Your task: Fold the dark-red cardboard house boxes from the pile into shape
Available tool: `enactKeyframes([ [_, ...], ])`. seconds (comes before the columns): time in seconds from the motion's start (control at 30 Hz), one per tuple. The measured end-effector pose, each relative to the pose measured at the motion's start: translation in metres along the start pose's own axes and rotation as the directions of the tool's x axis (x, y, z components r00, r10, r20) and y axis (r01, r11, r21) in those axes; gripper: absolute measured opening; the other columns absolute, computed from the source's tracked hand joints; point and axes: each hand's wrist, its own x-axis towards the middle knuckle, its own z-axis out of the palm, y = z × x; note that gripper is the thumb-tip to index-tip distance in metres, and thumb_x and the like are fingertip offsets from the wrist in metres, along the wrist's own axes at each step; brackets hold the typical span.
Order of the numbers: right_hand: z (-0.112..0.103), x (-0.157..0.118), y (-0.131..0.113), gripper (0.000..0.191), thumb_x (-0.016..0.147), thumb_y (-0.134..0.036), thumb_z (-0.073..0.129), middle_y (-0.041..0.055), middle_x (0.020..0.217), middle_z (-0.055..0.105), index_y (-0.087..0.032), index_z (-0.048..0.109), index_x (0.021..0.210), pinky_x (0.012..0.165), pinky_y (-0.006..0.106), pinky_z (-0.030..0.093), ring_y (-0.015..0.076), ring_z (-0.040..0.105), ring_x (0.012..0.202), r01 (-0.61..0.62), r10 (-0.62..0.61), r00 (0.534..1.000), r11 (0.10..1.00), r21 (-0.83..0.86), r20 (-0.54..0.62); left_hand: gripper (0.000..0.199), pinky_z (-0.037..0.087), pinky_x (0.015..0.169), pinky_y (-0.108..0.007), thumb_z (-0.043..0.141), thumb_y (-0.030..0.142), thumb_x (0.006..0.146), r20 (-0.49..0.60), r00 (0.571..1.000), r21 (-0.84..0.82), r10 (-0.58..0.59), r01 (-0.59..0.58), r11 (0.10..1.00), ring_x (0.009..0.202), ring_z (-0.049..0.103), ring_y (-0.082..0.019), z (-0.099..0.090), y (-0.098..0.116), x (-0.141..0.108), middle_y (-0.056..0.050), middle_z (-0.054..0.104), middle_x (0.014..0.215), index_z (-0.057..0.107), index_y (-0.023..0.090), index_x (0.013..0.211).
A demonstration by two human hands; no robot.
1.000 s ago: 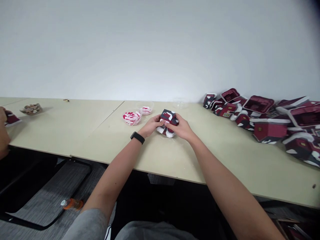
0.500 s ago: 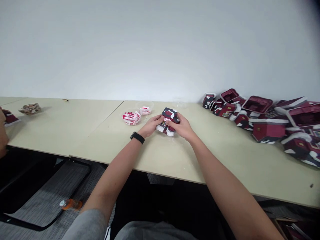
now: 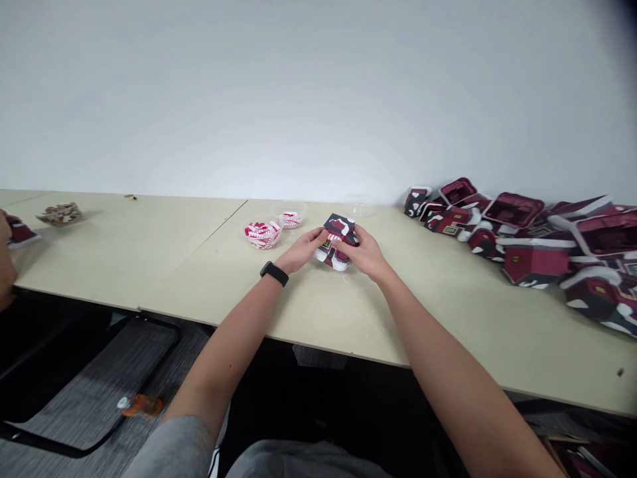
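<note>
Left hand (image 3: 301, 251) and right hand (image 3: 369, 253), both gripping the house (image 3: 337, 240) (apparently a model) near the surface's (image 3: 318, 312) front edge.

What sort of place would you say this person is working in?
Probably a small workshop or craft assembly room: a long table against a plain wall holds a jumbled pile of similar maroon model houses, bowls of red-and-white pieces, and another person's hand at the far left.

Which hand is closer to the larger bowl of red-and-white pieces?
Left. The left hand is just right of the larger bowl, slightly nearer the wearer; the right hand is farther right, on the other side of the small maroon house.
</note>
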Motion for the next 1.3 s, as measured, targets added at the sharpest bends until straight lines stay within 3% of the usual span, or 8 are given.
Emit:
enactKeyframes([
  [0.13, -0.001, 0.001, 0.005, 0.063, 0.072, -0.053, 0.081, 0.0088, 0.109, 0.077, -0.020, 0.066, 0.123, 0.088, 0.041, 0.057, 0.0259, 0.070, 0.093, 0.080, -0.097, 0.991, 0.980, -0.180, -0.091, 0.052, 0.046, 0.096, -0.032, 0.078, 0.059, 0.085, -0.131, 0.990, 0.077, 0.053, -0.044, 0.996, 0.104, 0.063, -0.021, -0.001, -0.005, 0.004, -0.010, 0.073, 0.113, 0.070, 0.017, 0.113],
  [0.23, 0.000, 0.003, 0.010, 0.071, 0.072, -0.052, 0.081, 0.0087, 0.113, 0.077, -0.022, 0.061, 0.132, 0.091, 0.043, 0.056, 0.0273, 0.070, 0.097, 0.122, -0.161, 0.978, 0.957, -0.264, -0.130, 0.043, 0.044, 0.084, -0.028, 0.080, 0.055, 0.083, -0.256, 0.964, 0.205, 0.075, -0.022, 0.979, 0.086, 0.058, -0.016, -0.003, -0.009, 0.005, -0.004, 0.068, 0.092, 0.067, 0.016, 0.093],
  [0.33, 0.001, 0.003, 0.013, 0.071, 0.074, -0.052, 0.080, 0.0091, 0.116, 0.076, -0.023, 0.059, 0.135, 0.091, 0.042, 0.056, 0.0281, 0.071, 0.099, 0.145, -0.189, 0.974, 0.945, -0.293, -0.127, 0.045, 0.041, 0.077, -0.028, 0.076, 0.059, 0.084, -0.225, 0.972, 0.241, 0.069, -0.013, 0.970, 0.077, 0.053, -0.014, -0.005, -0.012, 0.005, -0.001, 0.062, 0.079, 0.065, 0.016, 0.079],
  [0.53, 0.000, 0.003, 0.014, 0.069, 0.075, -0.046, 0.080, 0.0090, 0.119, 0.075, -0.023, 0.059, 0.136, 0.093, 0.043, 0.055, 0.0290, 0.071, 0.101, 0.195, -0.228, 0.971, 0.926, -0.324, -0.067, 0.041, 0.043, 0.085, -0.030, 0.079, 0.057, 0.078, -0.194, 0.978, 0.175, 0.070, -0.036, 0.984, 0.084, 0.057, -0.017, -0.006, -0.014, 0.005, -0.003, 0.068, 0.084, 0.070, 0.016, 0.081],
  [0.87, 0.001, 0.004, 0.015, 0.072, 0.074, -0.032, 0.078, 0.0107, 0.133, 0.071, -0.022, 0.055, 0.141, 0.103, 0.046, 0.052, 0.0311, 0.069, 0.115, 0.224, -0.242, 0.970, 0.926, -0.306, -0.025, 0.035, 0.037, 0.072, -0.026, 0.080, 0.049, 0.079, -0.210, 0.977, 0.104, -0.037, 0.060, 0.993, 0.073, 0.051, -0.013, -0.003, -0.008, 0.002, 0.000, 0.064, 0.080, 0.065, 0.017, 0.076],
  [1.3, 0.001, 0.006, 0.021, 0.074, 0.074, -0.030, 0.079, 0.0121, 0.135, 0.071, -0.021, 0.055, 0.143, 0.103, 0.048, 0.053, 0.0332, 0.068, 0.117, 0.224, -0.243, 0.970, 0.917, -0.331, -0.017, 0.035, 0.035, 0.072, -0.027, 0.080, 0.048, 0.075, -0.228, 0.973, 0.134, -0.024, 0.055, 0.989, 0.072, 0.047, -0.012, -0.006, -0.012, 0.004, 0.000, 0.061, 0.077, 0.065, 0.016, 0.074],
])
